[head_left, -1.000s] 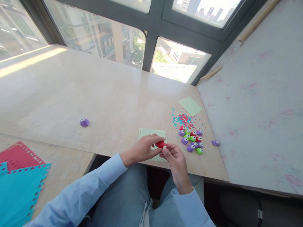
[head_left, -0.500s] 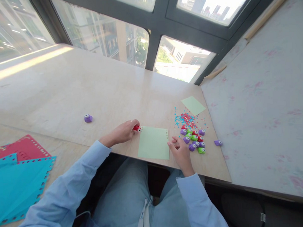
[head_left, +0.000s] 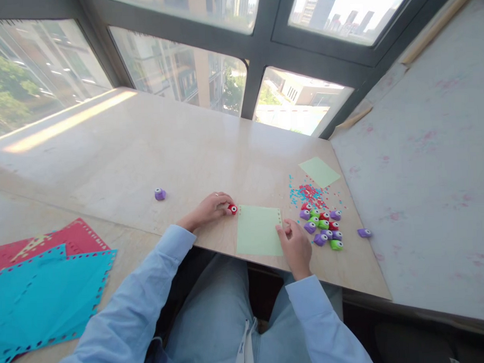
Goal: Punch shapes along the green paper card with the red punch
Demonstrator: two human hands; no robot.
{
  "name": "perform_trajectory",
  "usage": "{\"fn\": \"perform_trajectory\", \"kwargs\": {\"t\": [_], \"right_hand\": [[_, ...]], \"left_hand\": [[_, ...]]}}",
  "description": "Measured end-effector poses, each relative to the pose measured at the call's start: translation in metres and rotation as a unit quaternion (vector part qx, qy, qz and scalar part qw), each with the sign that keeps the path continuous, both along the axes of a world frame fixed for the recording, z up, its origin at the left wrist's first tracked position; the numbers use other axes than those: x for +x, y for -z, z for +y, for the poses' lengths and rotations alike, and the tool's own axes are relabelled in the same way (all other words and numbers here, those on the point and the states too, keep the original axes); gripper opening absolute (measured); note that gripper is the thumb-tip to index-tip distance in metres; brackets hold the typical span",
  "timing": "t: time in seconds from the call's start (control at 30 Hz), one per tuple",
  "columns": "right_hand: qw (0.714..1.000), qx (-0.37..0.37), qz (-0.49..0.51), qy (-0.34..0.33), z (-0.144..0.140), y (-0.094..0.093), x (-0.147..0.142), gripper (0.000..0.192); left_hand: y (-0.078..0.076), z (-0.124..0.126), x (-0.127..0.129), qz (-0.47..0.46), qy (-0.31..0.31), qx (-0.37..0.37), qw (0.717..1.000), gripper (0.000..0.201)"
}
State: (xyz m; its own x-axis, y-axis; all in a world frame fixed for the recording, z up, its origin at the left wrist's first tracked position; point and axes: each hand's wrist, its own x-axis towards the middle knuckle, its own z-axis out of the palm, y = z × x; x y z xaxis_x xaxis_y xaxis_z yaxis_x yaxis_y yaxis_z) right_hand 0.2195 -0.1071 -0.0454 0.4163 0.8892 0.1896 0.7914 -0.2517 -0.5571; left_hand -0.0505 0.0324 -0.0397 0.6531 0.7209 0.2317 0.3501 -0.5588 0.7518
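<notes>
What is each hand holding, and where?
Left hand fingertips grip the red punch at its left end. Right hand pinches the green paper at its right edge.

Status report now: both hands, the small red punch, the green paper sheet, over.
Left hand resting on small red plastic punch, on the table. Right hand on right edge of light green paper sheet. Pile of small punches just right of it.

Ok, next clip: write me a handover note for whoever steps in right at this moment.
Left hand: fingers on the red punch, which sits on the table just left of the green sheet.
Right hand: rests at the sheet's right edge, holding nothing visible.
Done: a row of holes along the sheet's right edge.
Left: its other edges look unpunched. Spare punches lie to the right.
</notes>
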Motion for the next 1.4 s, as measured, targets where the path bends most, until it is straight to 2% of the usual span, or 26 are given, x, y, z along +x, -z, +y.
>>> {"fn": "perform_trajectory", "kwargs": {"t": [0.07,0.17,0.3,0.4,0.47,0.67,0.83,0.93,1.07,1.27,1.4], "right_hand": [[1.0,0.026,0.017,-0.002,-0.006,0.002,-0.001,0.053],[0.996,0.079,0.033,-0.032,-0.02,0.003,-0.008,0.052],[0.977,0.139,-0.039,-0.156,-0.038,0.004,-0.029,0.05],[0.956,0.124,-0.096,-0.248,-0.042,0.008,-0.045,0.054],[0.948,0.11,-0.119,-0.274,-0.042,0.012,-0.051,0.054],[0.945,0.1,-0.127,-0.285,-0.044,0.019,-0.047,0.039],[0.946,0.117,-0.111,-0.282,-0.048,0.017,-0.043,0.027],[0.952,0.14,-0.093,-0.257,-0.047,0.017,-0.045,0.019],[0.96,0.165,-0.067,-0.218,-0.045,0.018,-0.049,0.023],[0.962,0.178,-0.024,-0.208,-0.042,0.018,-0.051,0.034],[0.962,0.181,-0.018,-0.205,-0.042,0.018,-0.052,0.033]], "left_hand": [[0.004,-0.003,0.003,0.01,-0.014,0.021,1.0,0.014],[0.01,-0.009,0.008,0.034,-0.07,0.051,0.996,0.02],[0.012,-0.017,0.015,0.057,-0.116,0.05,0.99,0.026],[0.009,-0.028,0.019,0.087,-0.141,0.044,0.985,0.029],[0.006,-0.039,0.022,0.106,-0.171,0.05,0.978,0.033],[0.006,-0.069,0.028,0.094,-0.211,0.073,0.97,0.037],[0.011,-0.074,0.031,0.077,-0.241,0.082,0.964,0.031],[0.013,-0.073,0.029,0.06,-0.25,0.078,0.963,0.027],[0.014,-0.071,0.028,0.052,-0.248,0.078,0.964,0.025],[0.01,-0.072,0.033,0.055,-0.264,0.084,0.959,0.023],[0.007,-0.074,0.037,0.061,-0.263,0.097,0.958,0.023]]}}
